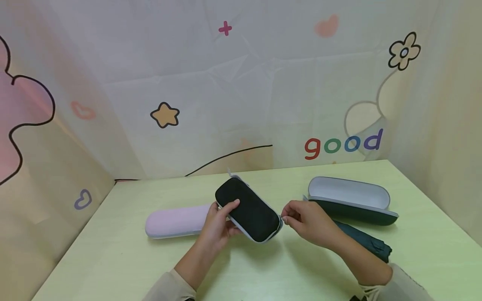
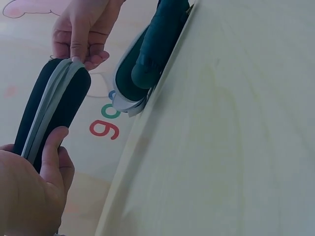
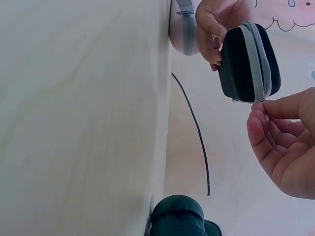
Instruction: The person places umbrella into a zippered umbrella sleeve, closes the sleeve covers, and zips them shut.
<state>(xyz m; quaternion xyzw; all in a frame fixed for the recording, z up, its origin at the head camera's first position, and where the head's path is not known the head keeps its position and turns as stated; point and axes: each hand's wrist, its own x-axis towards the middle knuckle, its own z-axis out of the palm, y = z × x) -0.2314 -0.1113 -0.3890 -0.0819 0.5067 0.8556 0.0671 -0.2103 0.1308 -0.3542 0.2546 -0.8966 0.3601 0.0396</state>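
A black zip case [image 1: 250,211] with light grey zipper edging is held tilted above the table by my left hand [image 1: 220,221], thumb across its broad face and fingers beneath. At the case's right end, my right hand [image 1: 310,221] pinches the zipper pull between thumb and index finger; the pull itself is mostly hidden by the fingertips. From the right wrist view, the grey zipper band [image 3: 258,64] runs along the case's side down to those fingertips. In the left wrist view the two zipper edges [image 2: 49,103] lie close together.
Behind my left hand lies a pink elongated case [image 1: 177,221]. A dark green hard case [image 1: 354,211] stands with its lid up at the right, showing a pale grey lining. Partly under my right forearm is a dark green folded umbrella [image 1: 365,240]. A printed curtain [image 1: 241,104] surrounds the table.
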